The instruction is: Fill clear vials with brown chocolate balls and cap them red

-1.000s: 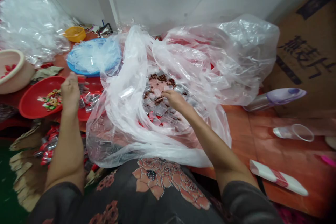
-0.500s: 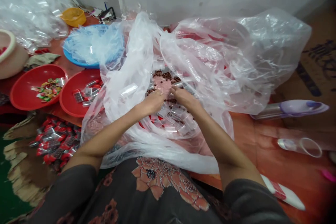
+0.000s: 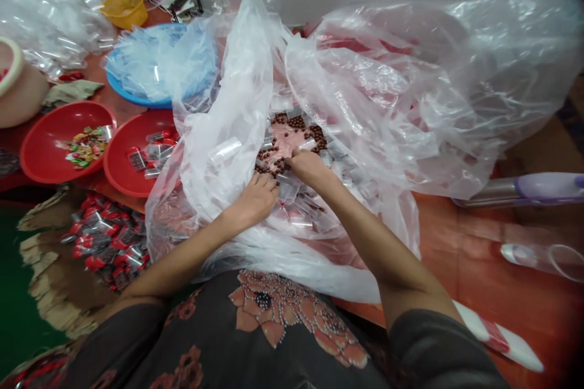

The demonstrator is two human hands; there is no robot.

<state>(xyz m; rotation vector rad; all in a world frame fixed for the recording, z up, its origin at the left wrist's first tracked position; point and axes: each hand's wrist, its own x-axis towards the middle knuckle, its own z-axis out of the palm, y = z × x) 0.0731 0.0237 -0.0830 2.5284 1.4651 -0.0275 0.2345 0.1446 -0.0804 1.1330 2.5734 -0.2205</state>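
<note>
A large clear plastic bag (image 3: 237, 109) lies spread open in front of me, with small brown balls (image 3: 317, 137) and clear plastic boxes (image 3: 298, 219) inside. At the near left edge of the balls is my left hand (image 3: 256, 199), palm down with its fingers stretched out and apart. Across from it, my right hand (image 3: 306, 165) reaches in among the balls, its fingers curled together. Whatever its fingertips hold, if anything, is hidden. A bare pinkish patch (image 3: 286, 138) shows between the balls.
To the left stand a red bowl with wrapped sweets (image 3: 39, 146), another red bowl with small filled boxes (image 3: 116, 164) and a blue basin of clear plastic (image 3: 118, 94). Red-capped boxes (image 3: 109, 237) fill a carton below. A purple-handled tool (image 3: 547, 187) lies right.
My left hand has drawn back towards me and left, its fingers now spread. The right hand has shifted slightly across the balls, towards the left. The view has moved a little.
</note>
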